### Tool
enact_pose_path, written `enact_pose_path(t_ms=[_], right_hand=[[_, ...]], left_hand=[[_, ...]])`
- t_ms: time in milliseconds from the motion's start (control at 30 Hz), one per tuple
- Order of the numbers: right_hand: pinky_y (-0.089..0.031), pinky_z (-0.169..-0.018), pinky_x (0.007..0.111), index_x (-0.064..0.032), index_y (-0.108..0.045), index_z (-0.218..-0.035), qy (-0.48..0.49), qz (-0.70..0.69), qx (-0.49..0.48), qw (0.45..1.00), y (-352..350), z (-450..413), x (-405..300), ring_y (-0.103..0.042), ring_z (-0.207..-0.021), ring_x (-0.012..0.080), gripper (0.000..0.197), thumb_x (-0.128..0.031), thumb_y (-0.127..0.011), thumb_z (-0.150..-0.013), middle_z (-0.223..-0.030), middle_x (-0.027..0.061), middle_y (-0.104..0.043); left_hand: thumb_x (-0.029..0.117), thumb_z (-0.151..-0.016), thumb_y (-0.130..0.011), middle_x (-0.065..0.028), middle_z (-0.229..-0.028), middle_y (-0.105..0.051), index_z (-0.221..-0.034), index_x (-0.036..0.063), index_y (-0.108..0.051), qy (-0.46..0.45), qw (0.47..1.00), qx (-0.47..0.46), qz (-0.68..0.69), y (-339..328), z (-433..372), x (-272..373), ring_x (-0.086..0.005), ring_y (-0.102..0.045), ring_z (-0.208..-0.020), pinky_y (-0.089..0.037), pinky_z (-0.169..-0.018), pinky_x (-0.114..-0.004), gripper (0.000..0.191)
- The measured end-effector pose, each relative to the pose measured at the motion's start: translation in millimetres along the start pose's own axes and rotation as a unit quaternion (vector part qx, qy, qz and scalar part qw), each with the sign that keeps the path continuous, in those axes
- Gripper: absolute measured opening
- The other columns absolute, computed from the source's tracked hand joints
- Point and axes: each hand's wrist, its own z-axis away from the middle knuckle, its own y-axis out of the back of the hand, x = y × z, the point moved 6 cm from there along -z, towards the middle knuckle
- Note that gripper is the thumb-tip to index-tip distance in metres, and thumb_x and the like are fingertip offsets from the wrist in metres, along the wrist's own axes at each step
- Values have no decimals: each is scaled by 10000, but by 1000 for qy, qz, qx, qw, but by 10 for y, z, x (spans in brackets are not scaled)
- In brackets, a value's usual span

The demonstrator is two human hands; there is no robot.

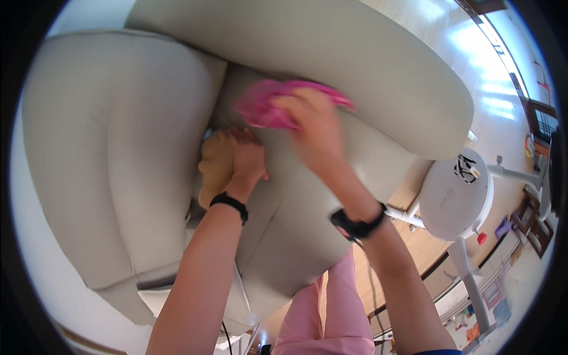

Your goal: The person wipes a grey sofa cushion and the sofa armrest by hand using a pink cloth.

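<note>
In my right hand (313, 120) is a bright pink cloth (270, 106), bunched under the fingers on the grey leather sofa seat (306, 195), close to the padded armrest (310, 40). Both hand and cloth are blurred. My left hand (248, 153) grips the side of a tan soft object (215, 159), perhaps a plush toy, with its fingertips partly hidden. That object lies against the foot of the sofa backrest (146, 142), at the seat's inner edge. Black bands circle both wrists.
A white round stand (455, 195) with a black-and-white cord on top is to the right, on the wood floor (408, 191). A dark cable (372, 288) hangs beside my pink-clad legs (319, 315). A white wall (31, 248) rises behind the backrest.
</note>
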Motion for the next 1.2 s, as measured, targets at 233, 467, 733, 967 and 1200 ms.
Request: enact_pose_path(t_ms=[233, 467, 733, 967, 1200], right_hand=[[-374, -1146, 511, -272, -722, -1297, 27, 200, -105, 974, -1813, -425, 555, -445, -1372, 318, 393, -229, -592, -929, -1340, 54, -605], [-440, -1108, 547, -85, -661, -1314, -10, 301, -102, 948, -1670, -261, 1040, -523, -1343, 333, 426, -342, -604, -978, -1388, 122, -586], [-523, -1032, 476, -100, -681, -1238, -87, 434, -187, 877, 145, 1278, 1698, -542, -1254, 393, 380, -112, -641, -860, -1394, 130, -523], [-519, -995, 445, -147, -765, -1197, -571, 395, -61, 718, 3641, 4191, 2568, -670, -1119, 368, 315, -56, -635, -925, -1229, 170, -689], [-532, -982, 434, -153, -685, -1363, -228, 206, 35, 951, 1404, 2136, 975, -637, -1161, 326, 687, 157, -591, -758, -1356, 110, -633]], left_hand=[[558, -502, -964, -275, -1512, -502, -1521, -72, -434, 16, 999, 30, 20, -211, -282, 66, -494, -378, -1453, -163, -1237, -637, 1310], [610, -479, -926, -402, -1420, -513, -1470, -184, -398, -18, 1000, 23, -12, -19, -259, 233, -538, -405, -1406, -174, -1230, -630, 1376], [621, -467, -932, -388, -1427, -530, -1472, -165, -432, 14, 998, 7, -67, -71, -149, 29, -501, -430, -1422, -198, -1243, -601, 1370], [619, -446, -945, -390, -1409, -543, -1465, -168, -446, -24, 999, 36, -1, 38, -220, 461, -490, -465, -1396, -212, -1238, -590, 1380], [660, -469, -915, -337, -1368, -593, -1472, -163, -445, -2, 995, 28, -95, -192, -152, 67, -456, -501, -1347, -269, -1190, -578, 1380]])
